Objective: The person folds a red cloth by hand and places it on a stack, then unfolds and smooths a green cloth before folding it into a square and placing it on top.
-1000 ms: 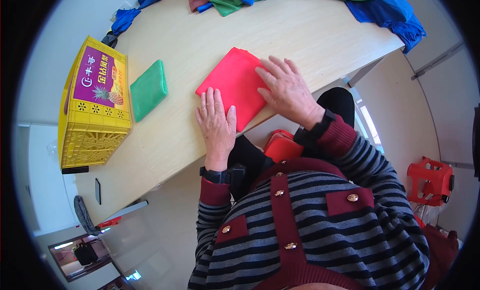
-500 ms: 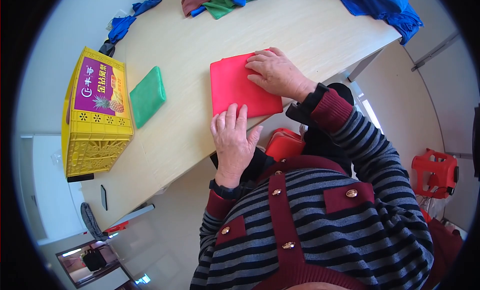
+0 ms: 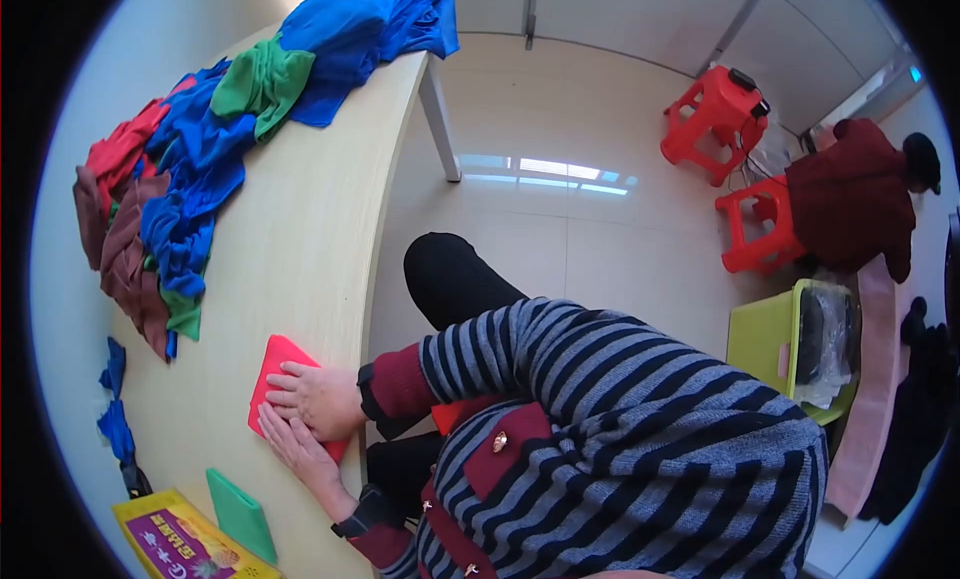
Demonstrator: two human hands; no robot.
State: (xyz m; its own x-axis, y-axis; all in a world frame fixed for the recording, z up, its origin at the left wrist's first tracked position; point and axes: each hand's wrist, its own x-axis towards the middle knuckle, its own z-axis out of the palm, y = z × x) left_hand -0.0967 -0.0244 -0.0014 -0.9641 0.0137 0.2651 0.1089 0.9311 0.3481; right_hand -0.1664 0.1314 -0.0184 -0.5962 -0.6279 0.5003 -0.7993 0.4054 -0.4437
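Note:
A folded red cloth (image 3: 283, 353) lies on the table near its edge, partly covered by both hands. My right hand (image 3: 322, 399) rests flat on it with the fingers stretched out. Just beside it, my left hand (image 3: 302, 453) lies flat over the cloth's near part, its fingertips touching or overlapping the right hand. Neither hand grasps anything. A folded green cloth (image 3: 240, 514) sits to the left of the hands, against the yellow crate (image 3: 150, 509).
A heap of loose blue, green, red and brown cloths (image 3: 190, 199) covers the table's far end. Small blue cloths (image 3: 116, 429) lie by the wall. On the floor stand red stools (image 3: 712, 124), a green bin (image 3: 765, 339) and a dark red garment (image 3: 850, 199).
The view has swung to the right, bringing stools and bin into sight. My hands have come together on the red cloth, which they pressed apart from each other before.

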